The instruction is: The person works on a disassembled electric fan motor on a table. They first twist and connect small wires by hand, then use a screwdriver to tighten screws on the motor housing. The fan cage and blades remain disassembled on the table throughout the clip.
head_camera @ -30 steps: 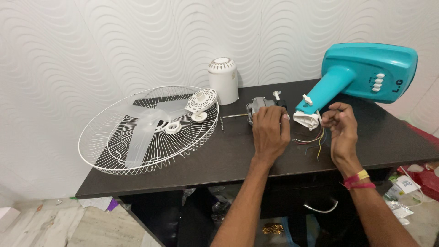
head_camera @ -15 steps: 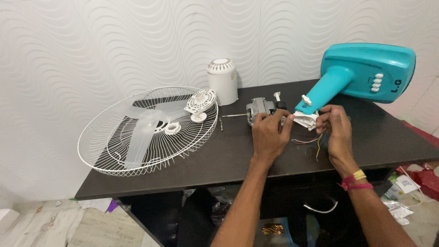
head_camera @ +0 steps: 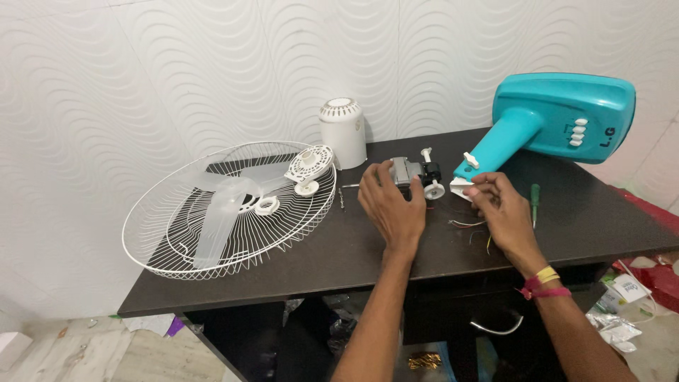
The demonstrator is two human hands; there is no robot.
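Our left hand grasps the fan motor on the counter; our right hand fingers pinch the white neck piece beside the teal fan base.

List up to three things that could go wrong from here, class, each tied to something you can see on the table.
1. The fan grille overhangs the table's left edge; a nudge might tip it off.
2. Loose coloured wires lie under the right hand; they could snag or pull free.
3. The left hand covers the motor, near a small screw that may roll away.
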